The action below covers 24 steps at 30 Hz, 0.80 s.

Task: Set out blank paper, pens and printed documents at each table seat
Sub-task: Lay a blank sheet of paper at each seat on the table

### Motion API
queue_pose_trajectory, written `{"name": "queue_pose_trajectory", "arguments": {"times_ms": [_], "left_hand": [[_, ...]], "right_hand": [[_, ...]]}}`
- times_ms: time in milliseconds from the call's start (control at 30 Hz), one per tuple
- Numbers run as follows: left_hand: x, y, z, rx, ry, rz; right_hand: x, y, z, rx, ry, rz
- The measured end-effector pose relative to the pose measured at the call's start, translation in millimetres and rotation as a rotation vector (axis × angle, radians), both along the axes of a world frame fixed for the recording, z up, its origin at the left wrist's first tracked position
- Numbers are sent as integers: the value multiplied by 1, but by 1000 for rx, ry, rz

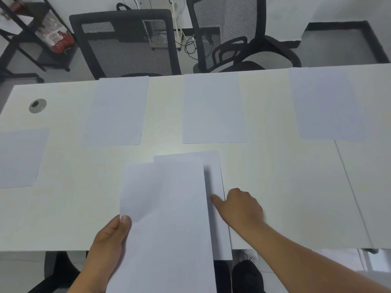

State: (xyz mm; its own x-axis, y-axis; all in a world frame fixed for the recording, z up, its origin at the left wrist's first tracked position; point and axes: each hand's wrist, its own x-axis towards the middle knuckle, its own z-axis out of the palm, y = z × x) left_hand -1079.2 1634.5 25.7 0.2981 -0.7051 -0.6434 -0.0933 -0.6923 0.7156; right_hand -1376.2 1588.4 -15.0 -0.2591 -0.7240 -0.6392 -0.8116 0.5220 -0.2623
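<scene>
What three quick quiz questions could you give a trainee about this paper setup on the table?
1. True or false: the left hand grips a stack of sheets.
2. How many single sheets lie along the far edge of the table? A) one B) three C) five
3. What does the right hand touch with its fingertip?

Key:
1. True; its thumb lies on top of the stack's left edge.
2. B: the left sheet, the middle sheet and the right sheet. A fourth sheet lies nearer, at the left edge of the picture.
3. The near sheet, which lies partly under the held stack.
</scene>
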Motion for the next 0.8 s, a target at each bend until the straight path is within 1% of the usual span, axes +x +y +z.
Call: {"name": "queue_pose_trajectory", "arguments": {"times_ms": [133, 200, 267, 333, 400, 467, 533, 733, 800], "left_hand": [[2, 1, -3, 14, -16, -1], [-2, 0, -2, 28, 6, 18], [-10, -2, 0, 31, 33, 11], [-19, -3, 3, 31, 57, -10], [-29, -6, 4, 20, 49, -34], [-40, -8, 9, 1, 49, -40], [-54, -13, 15, -21, 52, -54], [-94, -25, 36, -77, 59, -104], [-109, -25, 40, -93, 26, -135]], "right_hand": [[-8, 2, 1, -2, -4, -20], [-14, 1, -1, -27, -47, -61], [-19, 3, -2, -73, -166, -111], [-23, 5, 3, -112, -347, -180], [-27, 7, 14, -88, -535, -253], [-32, 9, 24, -75, -652, -267], [-40, 13, 33, -97, -693, -253], [-71, 23, 46, -191, -722, -282], [-82, 27, 51, -224, -719, -303]]}}
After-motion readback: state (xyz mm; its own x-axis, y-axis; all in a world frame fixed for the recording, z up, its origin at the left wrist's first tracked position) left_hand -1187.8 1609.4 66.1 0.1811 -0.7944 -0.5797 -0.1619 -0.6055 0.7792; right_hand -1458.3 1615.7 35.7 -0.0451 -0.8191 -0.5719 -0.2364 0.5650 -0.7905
